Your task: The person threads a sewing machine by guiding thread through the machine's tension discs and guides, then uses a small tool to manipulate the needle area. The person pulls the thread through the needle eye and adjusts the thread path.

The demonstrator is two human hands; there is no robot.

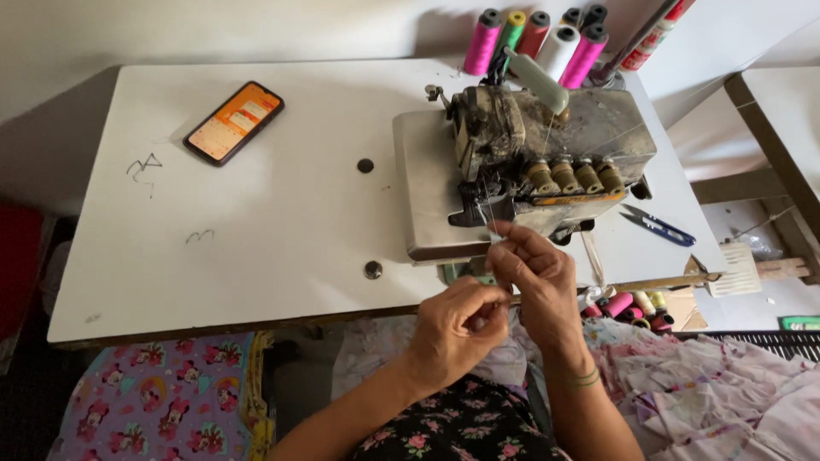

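Before the sewing machine [521, 162], both hands [534, 282] pinched shut on thin thread [489, 218].

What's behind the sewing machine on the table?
Behind the sewing machine stand thread cones in pink, green, red, white and dark. Their bases are hidden by the machine.

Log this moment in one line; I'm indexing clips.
right hand: pinches thread | left hand: beside it | sewing machine: on white table

Single head-worn view, looking steeply down and forward over white rectangular sewing table [256, 248]. Close range: grey metal overlock machine [521, 162] upper centre-right, own forearms entering from bottom edge. No second view; nothing shared.
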